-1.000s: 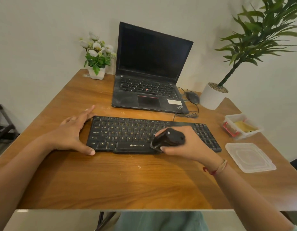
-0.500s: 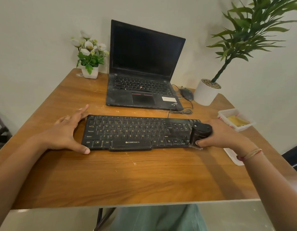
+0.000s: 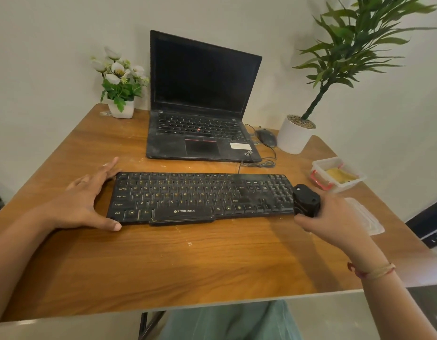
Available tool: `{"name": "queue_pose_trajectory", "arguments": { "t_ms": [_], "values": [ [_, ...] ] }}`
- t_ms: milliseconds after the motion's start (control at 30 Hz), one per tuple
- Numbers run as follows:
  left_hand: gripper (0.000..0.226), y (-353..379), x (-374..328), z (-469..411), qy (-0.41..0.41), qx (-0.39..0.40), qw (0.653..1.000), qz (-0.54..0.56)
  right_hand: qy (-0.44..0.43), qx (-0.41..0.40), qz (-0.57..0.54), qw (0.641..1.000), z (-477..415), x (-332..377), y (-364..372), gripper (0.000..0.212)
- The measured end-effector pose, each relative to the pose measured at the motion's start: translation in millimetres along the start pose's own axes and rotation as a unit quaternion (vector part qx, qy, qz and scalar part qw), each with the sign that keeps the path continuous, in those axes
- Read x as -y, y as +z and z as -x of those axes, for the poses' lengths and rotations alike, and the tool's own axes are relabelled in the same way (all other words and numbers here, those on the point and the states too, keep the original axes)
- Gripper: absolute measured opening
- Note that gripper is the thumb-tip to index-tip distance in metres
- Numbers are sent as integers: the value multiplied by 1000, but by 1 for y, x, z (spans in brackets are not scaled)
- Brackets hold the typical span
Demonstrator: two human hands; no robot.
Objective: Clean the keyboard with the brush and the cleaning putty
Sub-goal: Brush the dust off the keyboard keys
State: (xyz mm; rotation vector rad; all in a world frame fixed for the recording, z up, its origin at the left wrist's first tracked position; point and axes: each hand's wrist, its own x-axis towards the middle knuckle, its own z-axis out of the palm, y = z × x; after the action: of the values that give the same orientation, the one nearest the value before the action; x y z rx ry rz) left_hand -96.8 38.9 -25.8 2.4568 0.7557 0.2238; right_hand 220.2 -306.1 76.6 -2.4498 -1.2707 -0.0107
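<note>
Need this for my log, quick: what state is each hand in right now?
Left hand: open, straight fingers touching the left end of the keyboard.
Right hand: closed around the black brush at the keyboard's right end.

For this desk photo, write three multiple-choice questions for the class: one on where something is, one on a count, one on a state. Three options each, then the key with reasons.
1. Where is the black brush relative to the keyboard? A behind it; B at its right end; C on the floor.
2. How many potted plants stand on the table? A one; B two; C four.
3. The clear box holding the yellow putty is: A lidless; B sealed; C upside down.

Key: 1 B, the right hand grips it there. 2 B, the flower pot and the leafy plant's pot. 3 A, its lid lies apart on the table.
</note>
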Motion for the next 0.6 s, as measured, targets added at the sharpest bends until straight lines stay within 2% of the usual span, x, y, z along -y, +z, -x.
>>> {"name": "queue_pose_trajectory", "arguments": {
  "t_ms": [100, 233, 400, 600],
  "values": [
    [139, 2, 0, -1, -2, -13, 1000, -1, 19, -25, 18, 999, 11, -15, 9, 29],
    [139, 3, 3, -3, 2, -21, 1000, -9, 12, -23, 151, 988, 17, -33, 22, 23],
    [140, 2, 1, -3, 1, -26, 1000, -2, -39, -93, 282, 954, 20, -55, 42, 64],
    [141, 1, -3, 0, -1, -26, 1000, -1, -113, -72, 295, 946, 15, -69, 50, 71]
  ]
}}
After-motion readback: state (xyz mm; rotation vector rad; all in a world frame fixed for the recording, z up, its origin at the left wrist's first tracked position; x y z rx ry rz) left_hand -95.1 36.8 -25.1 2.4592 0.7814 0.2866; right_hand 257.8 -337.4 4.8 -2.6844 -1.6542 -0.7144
